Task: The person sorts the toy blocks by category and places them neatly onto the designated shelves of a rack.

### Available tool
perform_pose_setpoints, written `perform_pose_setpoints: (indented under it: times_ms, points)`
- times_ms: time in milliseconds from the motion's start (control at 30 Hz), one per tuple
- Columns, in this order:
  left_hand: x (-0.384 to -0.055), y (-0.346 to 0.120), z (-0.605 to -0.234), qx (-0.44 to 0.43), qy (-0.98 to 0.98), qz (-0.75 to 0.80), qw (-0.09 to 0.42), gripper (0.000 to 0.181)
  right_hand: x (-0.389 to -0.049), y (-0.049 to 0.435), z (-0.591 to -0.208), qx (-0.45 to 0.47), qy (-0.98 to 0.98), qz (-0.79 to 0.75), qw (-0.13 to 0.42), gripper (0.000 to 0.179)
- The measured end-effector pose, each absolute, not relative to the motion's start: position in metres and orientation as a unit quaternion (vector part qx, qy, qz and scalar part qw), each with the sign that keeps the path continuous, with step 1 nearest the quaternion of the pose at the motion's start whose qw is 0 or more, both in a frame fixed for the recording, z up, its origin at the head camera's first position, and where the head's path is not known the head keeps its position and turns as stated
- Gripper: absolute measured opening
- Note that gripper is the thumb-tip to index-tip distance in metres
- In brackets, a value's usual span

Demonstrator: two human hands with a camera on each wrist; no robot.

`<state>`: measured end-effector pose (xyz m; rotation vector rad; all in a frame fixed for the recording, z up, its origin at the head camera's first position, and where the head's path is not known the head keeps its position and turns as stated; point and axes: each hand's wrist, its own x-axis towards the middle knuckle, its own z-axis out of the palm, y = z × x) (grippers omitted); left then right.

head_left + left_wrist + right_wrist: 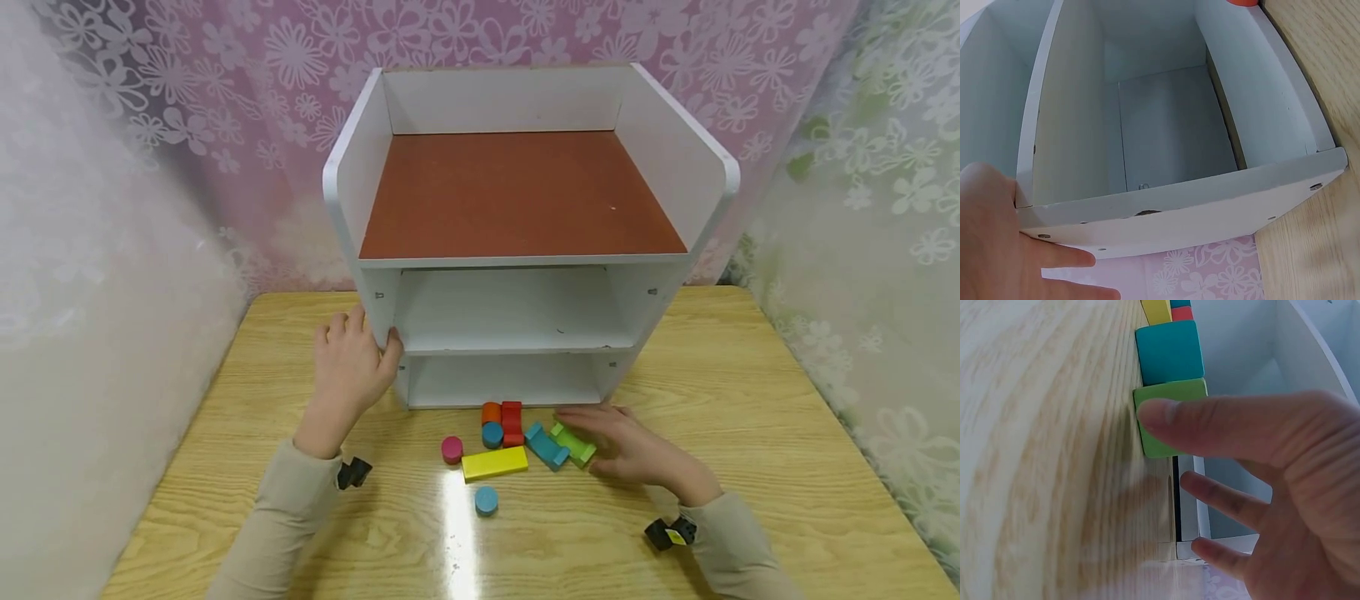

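A white shelf unit with a brown top board (517,196) stands on the wooden table. My left hand (348,362) grips its left side panel, thumb at the front edge and fingers along the outside; the left wrist view shows fingers (1069,255) on the outer face. By the shelf's lower front, my right hand (618,442) spans a green notched block (573,444), thumb (1166,415) against its near end and fingers toward the far end. The index fingertip is hidden in the right wrist view. Close against the green block lies a blue notched block (546,447).
Left of these lie a red notched block (512,423), an orange cylinder (491,413), a blue cylinder (492,434), a pink cylinder (452,450) and a yellow bar (495,463). A lighter blue cylinder (486,501) sits nearer me. Flowered curtains (292,58) hang around the table.
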<state>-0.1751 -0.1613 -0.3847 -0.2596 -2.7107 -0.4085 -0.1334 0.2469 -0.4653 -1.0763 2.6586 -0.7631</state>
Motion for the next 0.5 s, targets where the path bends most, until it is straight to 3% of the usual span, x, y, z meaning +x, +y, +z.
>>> perform_pose_setpoints:
  times_ms: [500]
  points:
    - [-0.1735,-0.1604,-0.3856,-0.084,-0.971,-0.162,0.156,0.058,-0.1352,0.2437,-0.4738,-0.379,0.890,-0.249,0.035,0.072]
